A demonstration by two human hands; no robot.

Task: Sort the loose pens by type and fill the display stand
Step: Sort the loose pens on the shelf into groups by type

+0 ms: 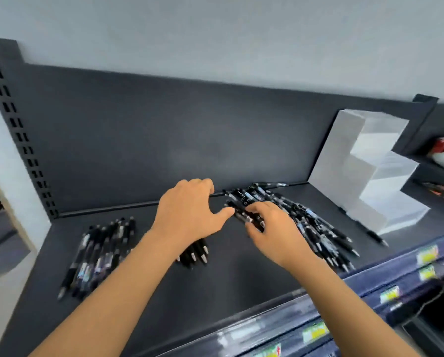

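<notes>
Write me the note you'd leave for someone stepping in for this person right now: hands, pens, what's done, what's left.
Left hand: open above the shelf, holding nothing.
Right hand: grips a few pens at the near edge of the unsorted pile.
Done: one sorted row at the left and a small group in the middle.
Left: sort the rest of the pile, then fill the clear display stand at the right, which looks empty.
</notes>
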